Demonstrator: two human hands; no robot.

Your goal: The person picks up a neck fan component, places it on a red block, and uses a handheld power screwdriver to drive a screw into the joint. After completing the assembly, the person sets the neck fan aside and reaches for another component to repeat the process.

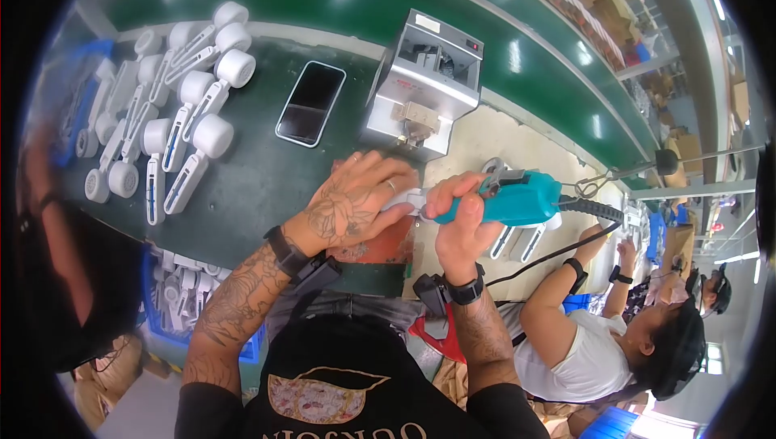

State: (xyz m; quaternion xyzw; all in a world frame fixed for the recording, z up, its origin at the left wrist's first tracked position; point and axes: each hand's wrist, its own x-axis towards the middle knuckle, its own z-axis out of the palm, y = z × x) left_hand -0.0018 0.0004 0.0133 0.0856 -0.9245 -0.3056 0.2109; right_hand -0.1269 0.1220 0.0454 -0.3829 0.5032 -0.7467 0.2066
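In my right hand (467, 225) is a teal electric screwdriver (525, 199), lying sideways with its tip end toward my left hand. My left hand (353, 203) is closed on a small white plastic part (411, 198), mostly hidden by the fingers. The screwdriver's tip end meets that part between the two hands; the exact contact is hidden. Below them lies a reddish-brown mat (376, 246) on the green table. Just beyond my hands stands a metal screw feeder (420, 91) with an open top compartment. White handheld pieces (525, 237) lie partly behind the screwdriver and my right hand.
Several white round-headed devices (194, 103) are spread over the table's left side. A phone (312, 105) lies left of the feeder. The screwdriver's black cable (558, 255) curves rightward. A blue crate (252, 346) of white parts stands lower left. Co-workers are at right (578, 350) and left (89, 277).
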